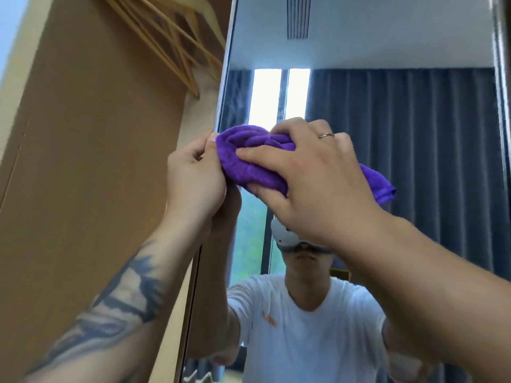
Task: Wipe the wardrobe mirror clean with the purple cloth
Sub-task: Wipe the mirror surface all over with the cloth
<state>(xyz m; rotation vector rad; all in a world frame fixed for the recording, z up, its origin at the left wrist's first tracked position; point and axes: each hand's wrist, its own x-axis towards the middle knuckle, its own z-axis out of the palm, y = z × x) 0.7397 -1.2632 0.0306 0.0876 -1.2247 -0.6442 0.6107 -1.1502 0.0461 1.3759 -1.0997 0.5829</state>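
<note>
The wardrobe mirror (387, 78) fills the right half of the view, its left edge running from top centre down to the lower middle. A bunched purple cloth (249, 158) lies against the glass near that left edge. My right hand (312, 175) grips the cloth, fingers curled over its top and thumb across its front; a loose corner sticks out to the right. My left hand (193, 175) grips the mirror's left edge, its fingertips touching the cloth's left end. The palm side of both hands is hidden.
A tan wardrobe panel (96, 161) stands left of the mirror. Wooden hangers (171, 42) hang at the top behind the mirror edge. The glass reflects a person in a white shirt, grey curtains, a bright window and a ceiling vent.
</note>
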